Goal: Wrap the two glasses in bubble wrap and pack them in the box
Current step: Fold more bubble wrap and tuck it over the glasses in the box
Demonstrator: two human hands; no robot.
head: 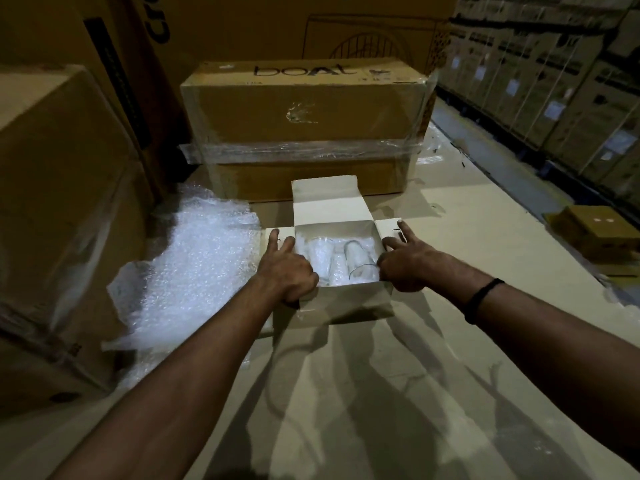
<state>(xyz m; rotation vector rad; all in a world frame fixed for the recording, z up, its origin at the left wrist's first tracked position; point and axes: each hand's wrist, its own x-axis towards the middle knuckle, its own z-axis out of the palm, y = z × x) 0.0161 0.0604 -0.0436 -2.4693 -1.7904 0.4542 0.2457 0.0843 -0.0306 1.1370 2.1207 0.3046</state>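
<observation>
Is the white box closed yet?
No, the box is open, with its far flap raised and the glasses visible inside.

Ctr back: big brown carton mkd "boat", clear film band round its middle.
Behind it: taller printed carton.
Left: stacked brown cartons, film-wrapped.
Right bkgd: rows of labelled cartons, blurred.
Right, nearer: small brown carton, apart from the rest.
Underneath: pale cardboard sheet.
</observation>
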